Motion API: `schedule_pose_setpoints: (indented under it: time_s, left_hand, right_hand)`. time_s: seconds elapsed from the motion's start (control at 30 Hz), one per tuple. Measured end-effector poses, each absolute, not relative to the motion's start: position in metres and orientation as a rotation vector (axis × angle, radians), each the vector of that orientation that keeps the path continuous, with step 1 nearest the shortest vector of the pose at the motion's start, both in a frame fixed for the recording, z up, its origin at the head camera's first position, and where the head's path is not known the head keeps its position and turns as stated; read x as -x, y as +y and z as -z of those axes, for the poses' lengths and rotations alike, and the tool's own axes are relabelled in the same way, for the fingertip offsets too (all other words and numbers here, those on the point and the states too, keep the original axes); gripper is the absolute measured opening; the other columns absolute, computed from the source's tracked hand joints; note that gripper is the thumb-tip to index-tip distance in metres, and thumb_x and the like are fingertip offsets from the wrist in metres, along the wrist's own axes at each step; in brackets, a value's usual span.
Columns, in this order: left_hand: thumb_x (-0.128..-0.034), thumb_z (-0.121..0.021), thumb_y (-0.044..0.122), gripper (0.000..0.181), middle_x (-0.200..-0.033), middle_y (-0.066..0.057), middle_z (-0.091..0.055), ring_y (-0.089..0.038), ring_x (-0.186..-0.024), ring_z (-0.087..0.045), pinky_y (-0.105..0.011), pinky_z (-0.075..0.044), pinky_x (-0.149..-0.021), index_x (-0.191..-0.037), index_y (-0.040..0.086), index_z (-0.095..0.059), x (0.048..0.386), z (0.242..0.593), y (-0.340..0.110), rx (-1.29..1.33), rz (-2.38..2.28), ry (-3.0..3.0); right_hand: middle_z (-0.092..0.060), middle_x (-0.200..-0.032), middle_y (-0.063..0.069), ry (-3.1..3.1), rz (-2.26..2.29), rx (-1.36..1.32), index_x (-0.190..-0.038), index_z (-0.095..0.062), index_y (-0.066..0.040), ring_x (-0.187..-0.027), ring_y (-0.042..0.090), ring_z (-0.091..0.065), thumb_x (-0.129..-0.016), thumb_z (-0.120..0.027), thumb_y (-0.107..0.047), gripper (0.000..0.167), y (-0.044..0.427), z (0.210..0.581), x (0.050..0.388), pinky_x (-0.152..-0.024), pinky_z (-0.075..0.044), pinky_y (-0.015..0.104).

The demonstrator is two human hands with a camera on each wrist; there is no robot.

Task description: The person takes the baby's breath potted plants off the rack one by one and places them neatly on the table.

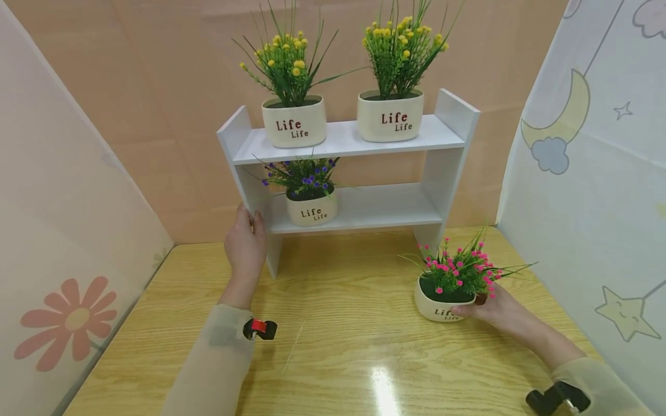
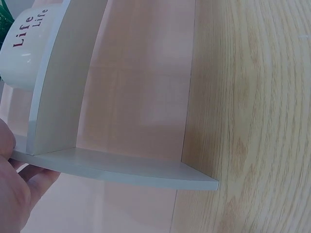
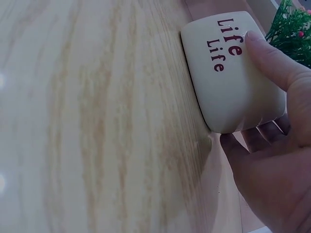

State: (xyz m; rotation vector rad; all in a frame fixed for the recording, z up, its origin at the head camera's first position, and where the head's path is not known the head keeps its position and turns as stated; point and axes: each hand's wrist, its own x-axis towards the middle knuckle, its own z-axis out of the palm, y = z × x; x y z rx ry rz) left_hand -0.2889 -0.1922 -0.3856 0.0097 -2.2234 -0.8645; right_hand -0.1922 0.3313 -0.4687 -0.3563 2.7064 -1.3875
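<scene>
Peach fabric (image 1: 171,115) hangs behind our setup, with a flower-print sheet (image 1: 67,219) on the left and a moon-and-star one (image 1: 583,173) on the right, and we're working on a wood-grain table (image 1: 333,346) with a bright glare spot near the front. Our white two-tier shelf (image 1: 343,138) stands toward the back.

Left hand (image 1: 245,245) is gripping the edge of the shelf's left side panel, thumb on one side and fingers round the other, so it's only open as far as the panel is thick. Right hand (image 1: 496,312) has the pink-flowered pot (image 1: 434,306), thumb across the front lettering and fingers curled round the end, spread about as wide as the pot. That pot's upright, in front of the shelf's right leg, down at the tabletop; we can't tell if it's fully touching.

Up top we've got two yellow-flowered pots (image 1: 390,118) side by side, and one purple-flowered pot (image 1: 312,208) on the lower board, left end.
</scene>
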Motion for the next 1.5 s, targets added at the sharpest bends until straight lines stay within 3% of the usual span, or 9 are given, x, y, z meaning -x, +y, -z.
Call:
schedule_pose_setpoints:
  time_s: [0.17,0.4,0.6,0.8,0.93,1.1,1.4,1.5]
  left_hand:
    - [-0.1158,-0.057,0.018,0.035,-0.123,-0.031,-0.075,-0.051,-0.1,-0.078,-0.066,-0.062,-0.076,-0.139,-0.008,-0.061,0.288,0.385,-0.191,-0.022,0.874,-2.227]
    - [-0.116,-0.057,0.017,0.035,-0.124,-0.031,-0.075,-0.05,-0.099,-0.078,-0.065,-0.062,-0.075,-0.141,-0.008,-0.06,0.289,0.386,-0.192,-0.013,0.877,-2.226]
    - [-0.1157,-0.057,0.016,0.034,-0.124,-0.031,-0.075,-0.05,-0.099,-0.078,-0.065,-0.062,-0.075,-0.14,-0.008,-0.061,0.288,0.385,-0.192,-0.011,0.887,-2.223]
    - [-0.1155,-0.057,0.016,0.034,-0.124,-0.031,-0.075,-0.051,-0.1,-0.078,-0.065,-0.062,-0.075,-0.141,-0.007,-0.061,0.288,0.385,-0.192,-0.014,0.887,-2.225]
    - [-0.1156,-0.057,0.016,0.036,-0.124,-0.031,-0.075,-0.05,-0.099,-0.078,-0.064,-0.062,-0.073,-0.143,-0.007,-0.06,0.288,0.385,-0.193,-0.022,0.882,-2.233]
    - [-0.1159,-0.057,0.017,0.035,-0.122,-0.031,-0.076,-0.05,-0.096,-0.078,-0.064,-0.061,-0.071,-0.142,-0.007,-0.06,0.289,0.386,-0.193,-0.026,0.876,-2.243]
    - [-0.1153,-0.057,0.018,0.036,-0.12,-0.031,-0.076,-0.051,-0.094,-0.077,-0.064,-0.059,-0.071,-0.141,-0.007,-0.06,0.286,0.385,-0.192,-0.043,0.881,-2.245]
    - [-0.1155,-0.057,0.018,0.036,-0.121,-0.031,-0.076,-0.051,-0.095,-0.077,-0.064,-0.059,-0.071,-0.142,-0.007,-0.06,0.286,0.384,-0.191,-0.043,0.878,-2.243]
  right_hand:
    - [-0.06,-0.152,0.021,2.716,1.406,0.412,-0.168,-0.034,-0.006,-0.117,0.011,-0.063,-0.098,-0.087,-0.02,0.09,0.331,0.469,0.193,-0.095,-0.05,0.022]
    - [-0.06,-0.152,0.024,2.664,1.464,0.385,-0.171,-0.029,-0.006,-0.117,0.013,-0.065,-0.098,-0.087,-0.019,0.095,0.33,0.468,0.192,-0.092,-0.055,0.026]
    - [-0.051,-0.162,0.024,2.681,1.445,0.418,-0.172,-0.028,-0.007,-0.13,0.009,-0.057,-0.097,-0.088,-0.019,0.096,0.33,0.465,0.19,-0.097,-0.049,0.018]
    - [-0.056,-0.158,0.022,2.766,1.359,0.447,-0.166,-0.039,-0.003,-0.137,0.023,-0.057,-0.095,-0.091,-0.022,0.09,0.327,0.46,0.191,-0.1,-0.044,0.012]
    - [-0.06,-0.155,0.022,2.809,1.256,0.391,-0.164,-0.044,-0.002,-0.133,0.031,-0.058,-0.096,-0.09,-0.031,0.088,0.327,0.457,0.189,-0.098,-0.045,0.015]
    - [-0.06,-0.157,0.022,2.804,1.219,0.329,-0.164,-0.047,-0.001,-0.142,0.042,-0.053,-0.097,-0.089,-0.035,0.086,0.328,0.456,0.187,-0.098,-0.045,0.017]
    - [-0.048,-0.162,0.033,2.735,1.363,0.394,-0.165,-0.037,0.007,-0.147,0.057,-0.046,-0.094,-0.091,-0.019,0.093,0.328,0.457,0.19,-0.097,-0.039,0.006]
    - [-0.05,-0.162,0.031,2.769,1.312,0.373,-0.165,-0.04,0.005,-0.147,0.056,-0.047,-0.094,-0.091,-0.023,0.092,0.328,0.456,0.189,-0.102,-0.043,0.013]
